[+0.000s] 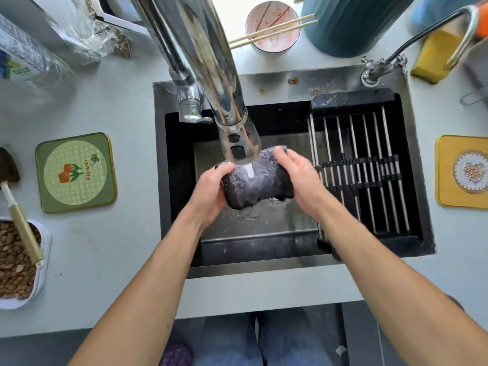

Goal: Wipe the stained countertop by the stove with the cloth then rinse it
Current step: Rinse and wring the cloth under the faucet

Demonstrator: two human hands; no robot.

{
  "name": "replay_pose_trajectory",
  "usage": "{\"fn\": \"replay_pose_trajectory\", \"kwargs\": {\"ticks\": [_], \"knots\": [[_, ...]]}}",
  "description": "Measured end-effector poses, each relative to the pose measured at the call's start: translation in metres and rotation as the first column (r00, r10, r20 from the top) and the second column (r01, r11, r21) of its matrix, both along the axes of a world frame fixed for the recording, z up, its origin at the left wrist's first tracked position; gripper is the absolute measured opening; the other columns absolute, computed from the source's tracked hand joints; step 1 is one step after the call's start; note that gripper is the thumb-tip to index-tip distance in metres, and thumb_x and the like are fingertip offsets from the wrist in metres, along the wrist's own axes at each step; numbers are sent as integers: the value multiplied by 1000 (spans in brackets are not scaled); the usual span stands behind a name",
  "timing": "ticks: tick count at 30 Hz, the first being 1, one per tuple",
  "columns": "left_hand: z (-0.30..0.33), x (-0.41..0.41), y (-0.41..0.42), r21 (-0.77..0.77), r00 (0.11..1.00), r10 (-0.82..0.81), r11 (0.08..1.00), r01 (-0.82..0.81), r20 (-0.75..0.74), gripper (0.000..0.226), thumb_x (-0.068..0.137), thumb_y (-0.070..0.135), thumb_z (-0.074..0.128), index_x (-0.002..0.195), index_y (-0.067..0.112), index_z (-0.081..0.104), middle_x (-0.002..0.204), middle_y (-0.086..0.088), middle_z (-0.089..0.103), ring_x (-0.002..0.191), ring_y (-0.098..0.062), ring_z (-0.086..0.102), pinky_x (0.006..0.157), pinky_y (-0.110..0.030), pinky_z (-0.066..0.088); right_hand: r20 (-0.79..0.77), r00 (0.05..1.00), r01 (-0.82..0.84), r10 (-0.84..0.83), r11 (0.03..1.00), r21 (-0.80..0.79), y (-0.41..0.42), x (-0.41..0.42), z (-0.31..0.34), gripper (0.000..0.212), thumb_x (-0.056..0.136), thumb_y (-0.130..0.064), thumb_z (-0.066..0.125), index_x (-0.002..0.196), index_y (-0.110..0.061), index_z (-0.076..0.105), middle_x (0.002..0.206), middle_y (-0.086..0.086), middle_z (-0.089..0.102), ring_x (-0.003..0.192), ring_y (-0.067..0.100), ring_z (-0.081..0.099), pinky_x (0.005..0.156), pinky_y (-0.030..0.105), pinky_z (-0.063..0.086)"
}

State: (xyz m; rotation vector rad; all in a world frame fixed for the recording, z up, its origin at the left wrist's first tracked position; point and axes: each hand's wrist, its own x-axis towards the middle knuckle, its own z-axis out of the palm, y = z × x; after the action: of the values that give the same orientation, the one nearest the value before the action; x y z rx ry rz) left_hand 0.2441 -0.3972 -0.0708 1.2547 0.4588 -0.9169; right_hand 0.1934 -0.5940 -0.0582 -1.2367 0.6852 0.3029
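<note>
A dark grey cloth (257,184) hangs stretched over the black sink (264,247), wet and foamy. Water runs onto its middle from the chrome faucet head (237,143) just above. My left hand (211,191) grips the cloth's left end, fingers curled round it. On the other end, my right hand (301,180) holds the cloth with its fingers wrapped over the top edge. The grey countertop (126,233) lies around the sink.
A black drying rack (361,175) fills the sink's right side. A green coaster (76,173) and a tub of brown pellets (18,260) with a brush sit left. A yellow coaster (464,171) lies right. Bowl with chopsticks (272,27) and a small tap (377,67) stand behind.
</note>
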Motion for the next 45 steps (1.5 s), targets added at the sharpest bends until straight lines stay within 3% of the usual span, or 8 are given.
{"fn": "replay_pose_trajectory", "kwargs": {"ticks": [6, 12, 16, 22, 30, 36, 40, 45], "knots": [[-32, -24, -18, 57, 974, 173, 984, -166, -144, 33, 108, 20, 61, 134, 2, 70, 133, -21, 75, 114, -31, 77, 90, -40, 65, -237, 929, 341, -286, 909, 241, 30, 0, -32, 27, 110, -24, 55, 130, -8, 63, 136, 20, 70, 129, 38, 66, 111, 58, 50], [-27, -35, -30, 587, 952, -174, 809, -9, 254, 20, 107, 52, 49, 105, 38, 63, 106, 19, 70, 118, -21, 67, 106, -46, 51, -284, 958, -58, -29, 954, -293, 32, -8, -55, 45, 109, -44, 49, 143, -15, 57, 147, 7, 63, 132, 23, 62, 113, 47, 50], [-12, -52, -62, 591, 933, -150, 803, -78, 327, 56, 96, 76, 46, 86, 27, 69, 80, 11, 74, 84, -4, 69, 74, -31, 47, -381, 899, 264, -215, 961, 80, 44, -9, -60, 48, 106, -53, 51, 105, -14, 79, 105, 10, 81, 91, 21, 78, 88, 40, 61], [-24, -36, -62, 816, 818, -480, 578, 23, 317, 52, 105, 59, 47, 106, 15, 75, 103, -22, 78, 101, -45, 72, 84, -46, 52, -465, 841, 352, -275, 932, 85, 68, -20, -62, 38, 100, -49, 60, 90, -16, 74, 85, 4, 78, 68, 18, 74, 72, 37, 61], [-8, -64, -67, 741, 875, -325, 669, -54, 357, 49, 101, 61, 50, 89, 17, 68, 91, -6, 76, 79, -26, 59, 73, -36, 38, -433, 846, 359, -312, 933, 29, 62, 4, -44, 41, 106, -45, 53, 87, -14, 71, 80, 5, 67, 71, 20, 62, 74, 34, 51], [-23, -32, -36, 811, 898, -376, 584, 38, 228, 43, 107, 46, 50, 78, 15, 59, 101, -27, 74, 100, -48, 66, 83, -48, 50, -409, 884, 275, -224, 959, 68, 72, -9, -45, 45, 108, -46, 49, 100, -11, 77, 110, 13, 79, 102, 29, 74, 93, 42, 57], [-9, -46, -43, 728, 889, -322, 686, -17, 325, 51, 105, 52, 52, 65, 21, 51, 71, -1, 66, 74, -30, 61, 64, -38, 41, -359, 894, 266, -267, 963, -52, 56, 2, -49, 56, 106, -52, 47, 104, -5, 78, 104, 14, 80, 99, 31, 76, 91, 44, 59], [-11, -42, -63, 778, 859, -385, 627, -24, 338, 53, 102, 61, 49, 102, 15, 77, 95, -11, 78, 93, -38, 70, 74, -36, 43, -345, 922, 128, -174, 980, -153, 70, 2, -47, 47, 108, -46, 45, 99, -8, 73, 97, 15, 76, 90, 36, 71, 82, 45, 58]]}}
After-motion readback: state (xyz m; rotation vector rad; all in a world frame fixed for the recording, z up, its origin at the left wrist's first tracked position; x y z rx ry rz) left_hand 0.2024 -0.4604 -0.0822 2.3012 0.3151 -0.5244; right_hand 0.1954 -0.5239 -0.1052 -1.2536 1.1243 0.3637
